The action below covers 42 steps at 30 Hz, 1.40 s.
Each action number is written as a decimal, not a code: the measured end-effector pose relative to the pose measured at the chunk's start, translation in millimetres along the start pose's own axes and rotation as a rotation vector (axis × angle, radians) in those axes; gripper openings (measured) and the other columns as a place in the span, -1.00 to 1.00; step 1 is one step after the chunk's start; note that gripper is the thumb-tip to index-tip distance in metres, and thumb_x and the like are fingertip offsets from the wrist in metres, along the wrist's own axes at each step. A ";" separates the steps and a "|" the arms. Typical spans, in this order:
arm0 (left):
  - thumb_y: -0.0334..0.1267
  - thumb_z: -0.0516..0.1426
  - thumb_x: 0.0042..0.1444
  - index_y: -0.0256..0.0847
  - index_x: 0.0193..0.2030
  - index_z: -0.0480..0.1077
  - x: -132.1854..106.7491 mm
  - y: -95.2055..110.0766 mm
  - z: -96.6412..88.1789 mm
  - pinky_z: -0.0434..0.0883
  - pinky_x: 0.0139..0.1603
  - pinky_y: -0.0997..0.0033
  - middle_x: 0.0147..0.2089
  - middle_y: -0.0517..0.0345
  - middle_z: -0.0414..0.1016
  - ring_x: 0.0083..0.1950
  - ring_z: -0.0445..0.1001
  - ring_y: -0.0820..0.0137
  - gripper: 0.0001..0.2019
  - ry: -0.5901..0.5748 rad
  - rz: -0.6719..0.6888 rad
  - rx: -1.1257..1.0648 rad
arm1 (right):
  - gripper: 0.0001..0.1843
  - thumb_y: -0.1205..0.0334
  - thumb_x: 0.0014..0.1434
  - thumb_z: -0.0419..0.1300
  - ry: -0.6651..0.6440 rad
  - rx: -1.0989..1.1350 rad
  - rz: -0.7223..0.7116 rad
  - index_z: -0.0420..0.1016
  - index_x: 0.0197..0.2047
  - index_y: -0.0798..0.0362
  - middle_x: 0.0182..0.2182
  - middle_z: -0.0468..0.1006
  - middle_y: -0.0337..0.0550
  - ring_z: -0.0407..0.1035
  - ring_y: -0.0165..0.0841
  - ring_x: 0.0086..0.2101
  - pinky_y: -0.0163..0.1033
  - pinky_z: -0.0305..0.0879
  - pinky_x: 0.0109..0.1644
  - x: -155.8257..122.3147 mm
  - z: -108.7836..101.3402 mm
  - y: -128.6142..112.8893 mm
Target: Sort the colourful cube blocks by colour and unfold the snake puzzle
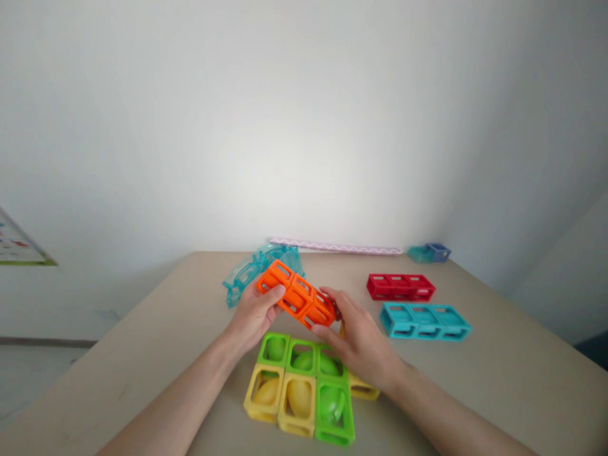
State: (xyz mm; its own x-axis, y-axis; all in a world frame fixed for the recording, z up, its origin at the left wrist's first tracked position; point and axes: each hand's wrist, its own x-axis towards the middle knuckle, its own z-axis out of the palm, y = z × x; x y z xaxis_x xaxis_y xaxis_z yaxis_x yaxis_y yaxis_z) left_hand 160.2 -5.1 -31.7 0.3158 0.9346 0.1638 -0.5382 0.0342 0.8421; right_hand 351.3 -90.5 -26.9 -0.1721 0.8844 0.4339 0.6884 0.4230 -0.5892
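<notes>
An orange bar of three open-sided block frames (pixel 297 294) is held in the air, tilted down to the right. My left hand (pixel 256 315) is closed on its left end, thumb on the near face. At the right end, the fingers and thumb of my right hand (pixel 363 339) grip it too. Below them on the table are green block frames (pixel 303 358) and yellow block frames (pixel 297 403), set side by side with rounded pieces of matching colour inside. Another yellow frame (pixel 365 387) shows beneath my right hand, which partly hides it.
To the right on the beige table (pixel 156 329) lie a red three-frame bar (pixel 400 287) and a turquoise three-frame bar (pixel 424 321). Clear blue curved pieces (pixel 247 269) lie behind my left hand. A long lilac strip (pixel 337 246) runs along the wall, near small blue blocks (pixel 437 252).
</notes>
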 end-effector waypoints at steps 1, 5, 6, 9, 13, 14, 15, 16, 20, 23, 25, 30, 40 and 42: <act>-0.29 0.35 -0.10 -0.25 -0.20 0.43 -0.3 0.2 -0.5 0.52 -0.15 0.36 -0.23 0.11 0.59 -0.24 0.57 0.36 -0.69 -0.004 0.025 0.012 | -0.46 0.16 0.21 0.18 -0.006 0.005 -0.010 0.16 0.22 0.02 0.06 0.39 0.00 0.34 -0.21 -0.01 -0.08 0.31 0.08 0.2 -0.6 -0.5; -0.29 0.37 -0.14 -0.25 -0.19 0.42 -1.4 1.2 -0.9 0.51 -0.16 0.33 -0.25 0.10 0.58 -0.24 0.56 0.34 -0.65 -0.017 0.063 0.045 | -0.36 0.21 0.20 0.18 -0.021 0.004 -0.032 0.07 0.30 -0.06 0.04 0.35 -0.02 0.37 -0.23 -0.09 -0.09 0.36 0.01 -0.4 -2.4 -1.8; -0.28 0.37 -0.13 -0.26 -0.18 0.42 -1.5 1.1 -0.8 0.51 -0.15 0.31 -0.22 0.08 0.58 -0.22 0.56 0.31 -0.65 -0.032 0.055 0.056 | -0.35 0.23 0.20 0.18 -0.020 -0.003 -0.035 0.05 0.31 -0.09 0.02 0.35 -0.04 0.38 -0.24 -0.12 -0.10 0.38 -0.02 -0.8 -2.4 -1.7; -0.21 0.34 -0.07 -0.27 -0.13 0.44 -1.1 -0.5 -0.8 0.50 -0.11 0.22 -0.15 -0.02 0.58 -0.13 0.56 0.21 -0.65 -0.096 0.025 0.117 | -0.34 0.29 0.18 0.19 0.009 -0.027 -0.044 0.06 0.30 -0.13 -0.02 0.32 -0.06 0.38 -0.25 -0.14 -0.12 0.40 -0.03 -1.9 -1.4 -0.3; -0.21 0.31 -0.02 -0.30 -0.11 0.46 -0.1 -1.5 -1.2 0.49 -0.09 0.14 -0.12 -0.07 0.57 -0.08 0.54 0.12 -0.66 -0.134 0.020 0.178 | -0.34 0.34 0.15 0.20 0.084 -0.036 -0.059 0.08 0.27 -0.11 0.05 0.28 -0.05 0.32 -0.23 -0.01 -0.11 0.35 0.08 -1.8 0.6 1.4; -0.22 0.31 -0.03 -0.29 -0.10 0.45 -0.1 -0.9 -1.1 0.48 -0.08 0.14 -0.11 -0.06 0.57 -0.08 0.54 0.13 -0.66 -0.133 0.023 0.168 | -0.35 0.34 0.16 0.20 0.098 -0.039 -0.062 0.09 0.27 -0.10 0.05 0.28 -0.05 0.32 -0.23 -0.01 -0.11 0.34 0.09 -1.8 0.7 1.2; -0.25 0.31 -0.04 -0.27 -0.10 0.45 -0.2 0.0 -1.1 0.48 -0.08 0.14 -0.11 -0.04 0.57 -0.09 0.53 0.15 -0.66 -0.130 0.026 0.151 | -0.35 0.32 0.16 0.21 0.110 -0.041 -0.062 0.09 0.27 -0.09 0.04 0.29 -0.05 0.32 -0.24 -0.01 -0.11 0.34 0.09 -1.9 0.5 0.8; -0.28 0.32 -0.06 -0.25 -0.10 0.45 -0.5 1.0 -1.0 0.48 -0.07 0.16 -0.11 -0.02 0.56 -0.09 0.54 0.18 -0.65 -0.125 0.031 0.132 | -0.36 0.29 0.16 0.21 0.123 -0.042 -0.061 0.09 0.26 -0.07 0.04 0.29 -0.04 0.32 -0.24 -0.01 -0.11 0.34 0.09 -2.1 0.2 0.1; -0.39 0.36 -0.18 -0.17 -0.02 0.43 -3.0 4.8 -1.7 0.46 -0.03 0.27 -0.12 0.08 0.56 -0.10 0.54 0.27 -0.50 -0.118 0.064 0.085 | -0.35 0.11 0.16 0.22 0.168 -0.036 -0.062 0.09 0.26 0.01 0.09 0.30 0.01 0.28 -0.20 0.05 -0.07 0.28 0.14 -3.0 -1.6 -2.1; -0.41 0.35 -0.20 -0.07 0.12 0.35 -5.6 5.2 -3.8 0.43 0.04 0.26 -0.06 0.10 0.55 -0.05 0.53 0.27 -0.34 -0.159 0.073 0.085 | -0.40 0.07 0.20 0.18 0.156 -0.012 -0.040 0.12 0.24 0.04 0.09 0.37 0.01 0.30 -0.19 0.06 -0.07 0.27 0.13 -3.3 -2.2 -2.4; -0.42 0.35 -0.19 -0.04 0.17 0.31 -7.0 4.4 -5.8 0.42 0.07 0.24 -0.03 0.10 0.53 -0.03 0.52 0.26 -0.29 -0.191 0.084 0.115 | -0.49 0.06 0.21 0.17 0.128 0.016 -0.020 0.21 0.18 0.02 0.02 0.45 -0.04 0.37 -0.22 -0.01 -0.10 0.32 0.06 -3.3 -2.8 -3.0; -0.38 0.35 -0.17 -0.09 0.21 0.27 -8.1 2.9 -10.3 0.37 0.14 0.17 0.08 0.02 0.48 0.05 0.48 0.20 -0.27 -0.247 0.104 0.187 | -0.60 0.07 0.16 0.23 0.051 0.065 0.006 0.34 0.04 -0.02 -0.16 0.56 -0.16 0.45 -0.29 -0.22 -0.19 0.37 -0.13 -2.8 -5.2 -6.5; -0.22 0.36 -0.15 -0.14 0.24 0.24 -6.2 11.1 -12.3 0.42 0.03 0.26 0.06 -0.04 0.47 0.02 0.48 0.17 -0.24 -0.323 0.093 0.380 | -0.55 0.41 0.00 0.26 0.109 0.014 -0.146 0.36 -0.01 -0.01 -0.14 0.44 -0.12 0.35 -0.26 -0.14 -0.17 0.32 -0.05 -1.0 -5.5 -6.0; -0.24 0.35 -0.13 -0.14 0.21 0.27 -6.9 13.2 -11.2 0.44 -0.03 0.30 0.00 0.00 0.50 -0.04 0.49 0.21 -0.30 -0.299 0.081 0.470 | -0.52 0.44 -0.04 0.26 0.112 0.002 -0.157 0.37 -0.01 -0.01 -0.13 0.43 -0.12 0.34 -0.25 -0.13 -0.16 0.31 -0.04 -1.2 -5.6 -6.1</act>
State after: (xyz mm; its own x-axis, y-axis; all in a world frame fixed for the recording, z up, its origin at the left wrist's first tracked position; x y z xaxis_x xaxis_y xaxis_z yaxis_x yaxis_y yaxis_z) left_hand 142.2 -7.1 -27.4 0.5325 0.7841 0.3189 -0.1859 -0.2592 0.9478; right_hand 351.3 -95.2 -20.0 -0.1984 0.7799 0.5936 0.6580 0.5549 -0.5091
